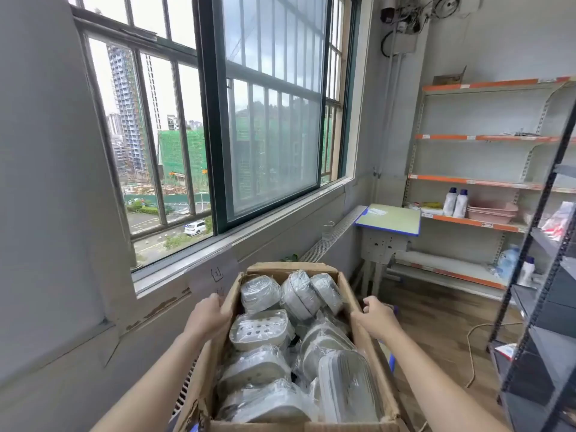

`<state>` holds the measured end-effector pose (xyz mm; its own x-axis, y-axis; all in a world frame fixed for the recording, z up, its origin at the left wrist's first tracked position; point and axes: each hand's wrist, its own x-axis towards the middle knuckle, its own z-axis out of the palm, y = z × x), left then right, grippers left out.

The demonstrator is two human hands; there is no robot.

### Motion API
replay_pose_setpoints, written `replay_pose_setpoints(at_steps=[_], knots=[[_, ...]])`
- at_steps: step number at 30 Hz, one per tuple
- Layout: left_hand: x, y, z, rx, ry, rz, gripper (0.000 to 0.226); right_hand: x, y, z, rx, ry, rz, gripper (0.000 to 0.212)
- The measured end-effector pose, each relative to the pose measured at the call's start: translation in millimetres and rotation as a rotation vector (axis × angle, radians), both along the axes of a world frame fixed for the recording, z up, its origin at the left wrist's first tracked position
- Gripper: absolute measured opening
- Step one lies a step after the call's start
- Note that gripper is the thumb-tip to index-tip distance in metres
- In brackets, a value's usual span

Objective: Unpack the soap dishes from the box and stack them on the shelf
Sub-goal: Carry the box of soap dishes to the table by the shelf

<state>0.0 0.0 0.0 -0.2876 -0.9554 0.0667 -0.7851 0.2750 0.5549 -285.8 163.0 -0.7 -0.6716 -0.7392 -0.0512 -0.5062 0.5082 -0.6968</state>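
Cardboard box (367,344) of plastic-wrapped soap dishes (261,330), left hand (209,316) & right hand (375,316) gripping its side walls.

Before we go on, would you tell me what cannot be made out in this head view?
- Number of soap dishes: plastic wrap and upper layers hide those beneath.
- Underside of the box: cut off by the bottom edge.
- Fingertips of the left hand and right hand: curled over the box walls.
- Small items on the upper shelf: too small.

Barred window (218,126) left, small desk (389,219) beside wall.
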Motion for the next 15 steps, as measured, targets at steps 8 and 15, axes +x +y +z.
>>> replay_pose_setpoints(at_steps=[8, 15], knots=[[-2, -12, -21, 0.115, -0.109, 0.012, 0.010, -5, 0, -19, 0.240, 0.050, 0.006, 0.040], [-8, -13, -32, 0.149, -0.055, 0.055, 0.009, -5, 0, -23, 0.263, 0.016, -0.023, 0.026]])
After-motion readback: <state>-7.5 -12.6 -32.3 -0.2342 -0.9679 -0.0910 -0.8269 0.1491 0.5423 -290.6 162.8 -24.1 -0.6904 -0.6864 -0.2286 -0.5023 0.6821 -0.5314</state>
